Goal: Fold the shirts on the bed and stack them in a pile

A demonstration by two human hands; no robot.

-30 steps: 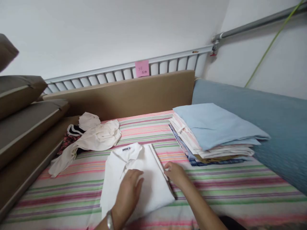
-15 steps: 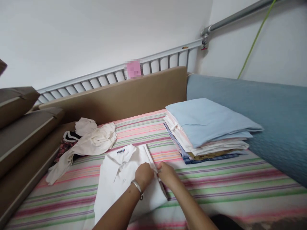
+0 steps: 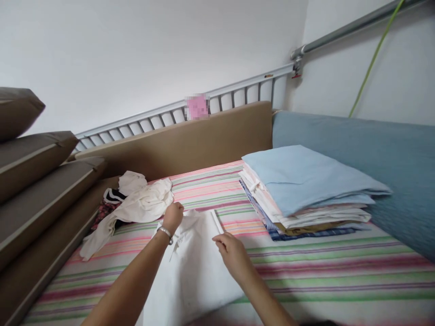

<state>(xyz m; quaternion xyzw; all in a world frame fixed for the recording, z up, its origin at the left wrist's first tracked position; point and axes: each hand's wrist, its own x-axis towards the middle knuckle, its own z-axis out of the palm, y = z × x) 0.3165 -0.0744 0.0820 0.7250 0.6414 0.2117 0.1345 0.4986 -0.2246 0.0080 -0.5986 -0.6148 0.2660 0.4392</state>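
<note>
A white button-up shirt [image 3: 199,267], partly folded, lies in front of me on the striped bedding. My left hand [image 3: 174,217] is closed on its collar at the far left side, and a silver bracelet is on that wrist. The collar label is covered, and the cloth near it is pulled and creased. At the opposite edge of the shirt, my right hand [image 3: 233,251] pinches the narrow folded side between thumb and fingers.
On the right a stack of folded clothes [image 3: 306,181] is topped with light blue cloth. Crumpled white clothing [image 3: 146,201] lies at the left, beside piled brown cushions [image 3: 44,190]. A brown bolster board [image 3: 190,140] and a blue one [image 3: 346,136] border the striped bedding [image 3: 322,267].
My left hand has moved from the shirt's right edge up and left to the collar. My right hand stays at the right edge. The view has shifted slightly.
</note>
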